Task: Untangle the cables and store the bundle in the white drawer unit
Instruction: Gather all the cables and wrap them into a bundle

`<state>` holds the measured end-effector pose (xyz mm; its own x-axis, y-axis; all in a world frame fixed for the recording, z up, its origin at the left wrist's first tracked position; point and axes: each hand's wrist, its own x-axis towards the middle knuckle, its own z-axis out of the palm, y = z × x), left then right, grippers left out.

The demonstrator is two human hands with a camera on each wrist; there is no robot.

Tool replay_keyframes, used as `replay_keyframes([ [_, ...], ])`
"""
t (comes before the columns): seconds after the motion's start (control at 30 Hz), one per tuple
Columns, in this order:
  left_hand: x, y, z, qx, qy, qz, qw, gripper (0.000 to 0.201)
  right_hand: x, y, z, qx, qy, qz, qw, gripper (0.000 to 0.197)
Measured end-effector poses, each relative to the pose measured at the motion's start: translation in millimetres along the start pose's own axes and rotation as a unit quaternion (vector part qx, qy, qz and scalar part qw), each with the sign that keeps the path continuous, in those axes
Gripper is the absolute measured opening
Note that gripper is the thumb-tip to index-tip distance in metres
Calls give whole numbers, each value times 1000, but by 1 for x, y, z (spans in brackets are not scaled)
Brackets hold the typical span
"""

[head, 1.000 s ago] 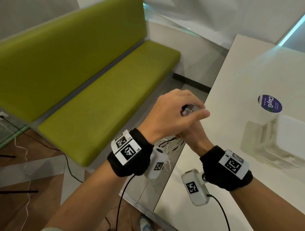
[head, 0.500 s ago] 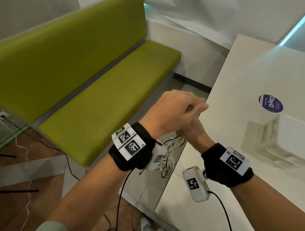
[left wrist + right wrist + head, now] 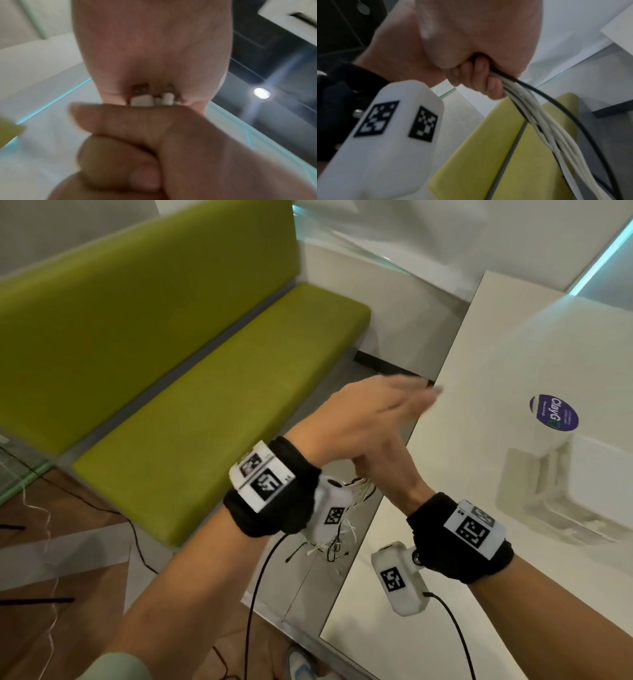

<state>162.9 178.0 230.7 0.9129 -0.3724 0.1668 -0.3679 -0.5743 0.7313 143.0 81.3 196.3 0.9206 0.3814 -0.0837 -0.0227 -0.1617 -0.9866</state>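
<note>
My right hand (image 3: 387,470) grips the cable bundle (image 3: 358,491) in a fist at the table's left edge. In the right wrist view its fingers (image 3: 479,77) curl round white and black cables (image 3: 539,116) that hang down from the fist. White plug ends (image 3: 145,98) stick out above the right fist (image 3: 137,135). My left hand (image 3: 394,405) lies over them with straight fingers, its palm (image 3: 150,47) against the plug tips. The white drawer unit (image 3: 603,484) stands on the table at the far right, apart from both hands.
The glossy white table (image 3: 479,371) carries a round purple sticker (image 3: 553,412). A green bench (image 3: 205,378) runs along the left, close to the table edge. Thin cords (image 3: 44,525) trail over the wooden floor at the lower left.
My left hand was curled over the plug ends; its fingers have straightened and now lie flat. The loose cable ends hang lower below the right fist.
</note>
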Motion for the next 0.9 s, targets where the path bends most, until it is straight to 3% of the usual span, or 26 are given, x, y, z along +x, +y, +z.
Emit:
replay_keyframes([
  [0.03,-7,-3,-7,-137,30,3,990,49,1,-4,0,16,7,-3,1000,38],
  [0.1,-24,-17,-13,-268,88,-29,959,53,7,-9,0,54,31,-7,998,47],
  [0.13,-34,-31,-8,-286,83,-52,953,59,10,-10,-2,81,42,-10,996,48],
  [0.2,-52,-57,13,-296,-1,-74,952,70,14,-15,-4,131,43,-12,990,50],
  [0.27,-63,-70,35,-271,-99,-90,953,59,12,-15,-1,188,15,-3,982,51],
  [0.3,-65,-72,45,-264,-118,-107,951,45,10,-14,1,206,0,7,979,52],
  [0.37,-67,-72,63,-268,-89,-124,951,21,3,-10,5,214,-29,24,976,53],
  [0.43,-75,-78,75,-251,-28,-116,961,31,-2,-13,4,194,-47,17,980,52],
  [0.53,-95,-100,85,-216,15,-157,964,48,-4,-24,-5,177,-59,-6,982,52],
  [0.7,-111,-138,103,-186,81,-209,957,46,-13,-39,-2,135,-55,-25,989,51],
  [0.9,-160,-203,119,-1,-7,-315,949,43,-19,-51,-1,60,-46,-44,996,54],
])
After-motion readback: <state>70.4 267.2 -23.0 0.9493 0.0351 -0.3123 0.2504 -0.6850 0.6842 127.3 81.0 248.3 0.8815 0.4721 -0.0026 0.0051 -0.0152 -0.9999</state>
